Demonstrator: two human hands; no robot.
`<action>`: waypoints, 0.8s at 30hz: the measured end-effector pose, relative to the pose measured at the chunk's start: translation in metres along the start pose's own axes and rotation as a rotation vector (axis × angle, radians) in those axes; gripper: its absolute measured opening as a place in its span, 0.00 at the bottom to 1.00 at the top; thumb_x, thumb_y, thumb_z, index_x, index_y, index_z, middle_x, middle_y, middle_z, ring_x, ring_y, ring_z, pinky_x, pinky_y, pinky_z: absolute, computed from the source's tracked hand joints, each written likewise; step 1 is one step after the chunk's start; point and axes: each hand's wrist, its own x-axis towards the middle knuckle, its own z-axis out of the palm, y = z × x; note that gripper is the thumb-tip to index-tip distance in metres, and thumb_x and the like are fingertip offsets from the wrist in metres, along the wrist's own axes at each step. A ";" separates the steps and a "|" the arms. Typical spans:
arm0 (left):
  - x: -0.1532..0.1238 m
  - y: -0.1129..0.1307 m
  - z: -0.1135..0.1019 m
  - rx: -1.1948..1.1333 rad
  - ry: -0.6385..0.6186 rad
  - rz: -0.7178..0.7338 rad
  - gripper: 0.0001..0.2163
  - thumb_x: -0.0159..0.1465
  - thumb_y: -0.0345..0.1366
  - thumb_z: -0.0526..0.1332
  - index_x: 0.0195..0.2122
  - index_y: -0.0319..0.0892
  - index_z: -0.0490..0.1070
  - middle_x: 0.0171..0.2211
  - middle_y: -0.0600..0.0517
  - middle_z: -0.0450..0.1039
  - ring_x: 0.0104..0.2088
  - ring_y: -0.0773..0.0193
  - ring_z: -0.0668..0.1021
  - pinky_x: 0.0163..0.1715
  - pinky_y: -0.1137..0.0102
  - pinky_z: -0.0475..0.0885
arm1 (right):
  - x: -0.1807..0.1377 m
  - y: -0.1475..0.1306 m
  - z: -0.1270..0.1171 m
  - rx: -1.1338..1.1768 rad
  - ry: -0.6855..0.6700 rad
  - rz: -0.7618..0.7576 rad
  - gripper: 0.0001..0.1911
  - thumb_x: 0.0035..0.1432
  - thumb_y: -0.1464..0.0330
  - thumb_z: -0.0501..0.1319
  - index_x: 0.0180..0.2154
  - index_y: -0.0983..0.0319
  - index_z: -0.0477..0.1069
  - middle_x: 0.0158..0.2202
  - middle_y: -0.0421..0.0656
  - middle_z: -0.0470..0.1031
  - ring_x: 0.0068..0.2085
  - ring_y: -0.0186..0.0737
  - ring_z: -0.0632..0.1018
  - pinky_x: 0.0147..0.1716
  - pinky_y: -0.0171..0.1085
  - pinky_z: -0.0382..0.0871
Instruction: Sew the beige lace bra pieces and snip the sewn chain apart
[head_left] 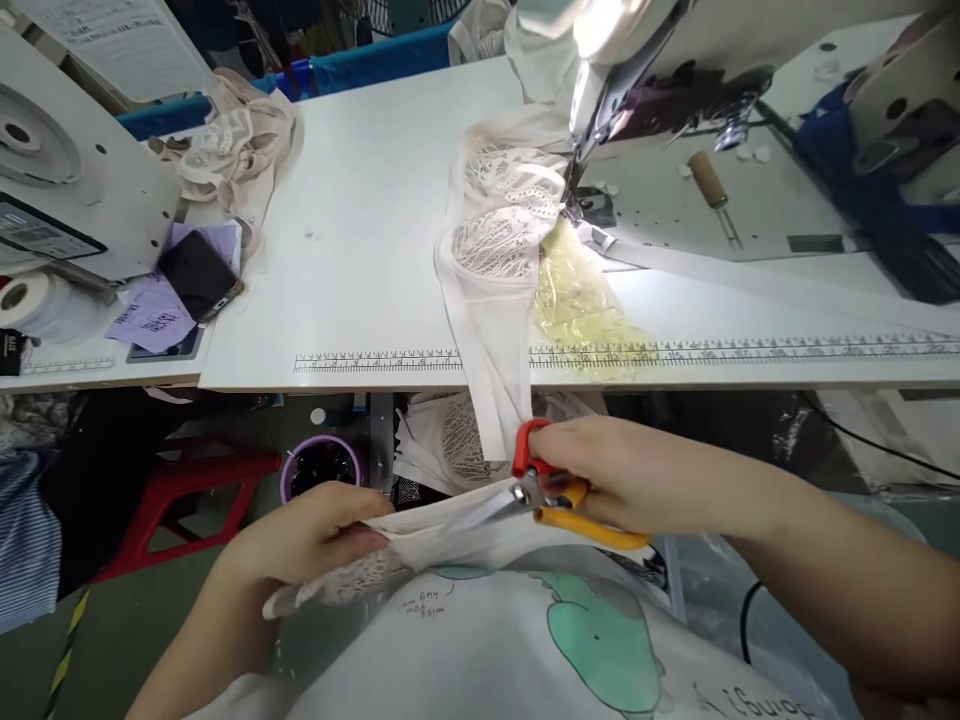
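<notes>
My left hand (319,535) is closed on a piece of white lace bra fabric (371,575), held low in front of my body. In my right hand (604,465) is a pair of scissors (529,490) with red and yellow handles. Its blades point left and lie along the white fabric between my hands. Whether they are cutting, I cannot tell. A second white lace bra piece (491,240) lies on the table, reaching up to the sewing machine's needle area (574,190). Its lower end hangs over the front edge, close to the scissors.
A printed ruler (375,362) runs along the table's front. Yellow plastic film (577,290) lies beside the needle, and a wooden-handled tool (709,180) is further right. At left are beige fabric pieces (232,140), a phone (199,275), a thread spool (49,305) and a red stool (195,490).
</notes>
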 end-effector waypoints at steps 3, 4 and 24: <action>-0.002 -0.013 -0.012 -0.101 -0.038 -0.054 0.10 0.64 0.36 0.51 0.33 0.38 0.69 0.27 0.51 0.71 0.27 0.66 0.72 0.26 0.74 0.64 | 0.010 0.006 -0.007 -0.034 -0.024 0.029 0.09 0.48 0.78 0.51 0.23 0.60 0.55 0.24 0.38 0.64 0.23 0.33 0.65 0.21 0.31 0.55; 0.001 -0.016 -0.013 -0.105 -0.030 -0.079 0.10 0.63 0.37 0.51 0.31 0.38 0.68 0.26 0.51 0.70 0.27 0.66 0.72 0.26 0.74 0.64 | 0.013 0.006 -0.007 -0.049 -0.035 0.042 0.09 0.48 0.77 0.52 0.23 0.60 0.54 0.23 0.37 0.63 0.23 0.33 0.64 0.21 0.31 0.54; 0.071 0.016 0.028 -0.415 0.342 0.211 0.05 0.62 0.30 0.57 0.27 0.39 0.65 0.26 0.53 0.67 0.28 0.69 0.69 0.28 0.75 0.65 | 0.029 -0.002 -0.025 0.016 -0.136 0.077 0.11 0.51 0.67 0.55 0.22 0.59 0.53 0.22 0.37 0.60 0.22 0.33 0.61 0.18 0.33 0.53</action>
